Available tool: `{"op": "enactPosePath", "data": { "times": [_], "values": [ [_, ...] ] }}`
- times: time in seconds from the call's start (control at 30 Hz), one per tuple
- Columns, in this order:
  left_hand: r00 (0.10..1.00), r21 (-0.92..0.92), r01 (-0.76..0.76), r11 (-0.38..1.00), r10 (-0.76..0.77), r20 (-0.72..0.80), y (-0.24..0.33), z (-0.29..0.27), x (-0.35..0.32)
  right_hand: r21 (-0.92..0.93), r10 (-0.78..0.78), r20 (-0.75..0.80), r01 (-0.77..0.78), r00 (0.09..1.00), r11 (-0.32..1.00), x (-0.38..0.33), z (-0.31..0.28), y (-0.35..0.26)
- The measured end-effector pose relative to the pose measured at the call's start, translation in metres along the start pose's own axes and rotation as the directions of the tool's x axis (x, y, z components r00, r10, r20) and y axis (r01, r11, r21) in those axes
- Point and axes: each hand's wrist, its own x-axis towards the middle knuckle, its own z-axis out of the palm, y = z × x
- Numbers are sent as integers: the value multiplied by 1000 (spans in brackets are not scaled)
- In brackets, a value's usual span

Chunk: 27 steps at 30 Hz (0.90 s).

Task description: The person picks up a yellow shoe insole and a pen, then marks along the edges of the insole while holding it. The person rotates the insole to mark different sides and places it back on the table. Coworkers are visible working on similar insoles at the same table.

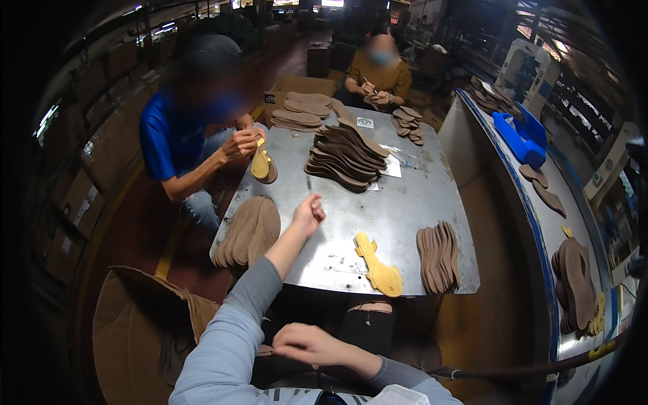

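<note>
My left hand point(310, 214) reaches out over the metal table point(337, 260), its fingers closed round a thin dark pen-like tool point(309, 183) that points away from me. Low over my lap is my right hand point(312, 344), fingers curled down; what they hold, if anything, is hidden. A yellow sole-shaped template point(380, 267) with side tabs lies at the table's near edge. To its right stands a row of brown insoles point(438, 258). Left of my left forearm rests a fanned pile of brown insoles point(250, 229). Beyond my left hand is a large dark brown insole stack point(344, 158).
At the left, a person in blue point(160, 135) holds a yellow template on an insole. Another person point(381, 74) works at the far end. An open cardboard box point(135, 324) stands at my left. The right-hand bench point(533, 209) carries a blue holder point(523, 135) and insoles.
</note>
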Motion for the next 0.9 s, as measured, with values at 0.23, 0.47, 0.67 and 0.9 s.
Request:
{"op": "enactPosePath", "data": {
  "times": [0.23, 0.47, 0.67, 0.9],
  "values": [
    [798, 528, 120, 841, -398, 452, -51, 23, -159, 319, 393, -806, -235, 443, 918, -37, -71, 14],
    [658, 695, 167, 699, -605, 449, -61, 19, -210, 453, 462, -727, -152, 508, 879, -47, -55, 2],
    [887, 902, -153, 404, -347, 306, -55, 1, -218, 451, 407, -843, 49, 351, 891, -48, -66, 11],
    [788, 563, -243, 790, -178, 589, 18, 61, -273, 512, 456, -751, -15, 477, 859, -55, -75, -1]
  ]
}}
